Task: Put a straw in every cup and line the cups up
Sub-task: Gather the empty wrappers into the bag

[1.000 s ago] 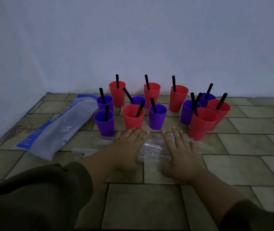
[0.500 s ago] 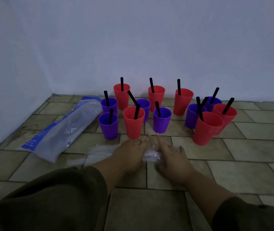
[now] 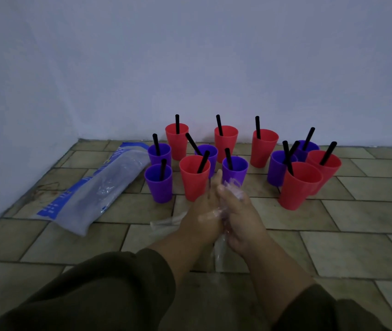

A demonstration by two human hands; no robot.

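Several red and purple cups stand in a loose cluster on the tiled floor by the wall, each with a black straw in it; nearest me are a red cup (image 3: 193,177) and a purple cup (image 3: 234,169). Just in front of them my left hand (image 3: 202,216) and my right hand (image 3: 240,220) are pressed together. Between them they clutch a bunch of clear plastic straw wrappers (image 3: 232,187). Some wrapper film sticks out above my right hand and hangs below both wrists.
A long clear plastic bag with blue print (image 3: 94,187) lies on the floor to the left of the cups, near the corner. A pale wall (image 3: 190,68) runs behind the cups and along the left. Tiled floor (image 3: 345,235) stretches to the right.
My hands were spread flat on the wrappers on the floor. They have swept together, gathered the wrappers into a bunch and lifted it between them.
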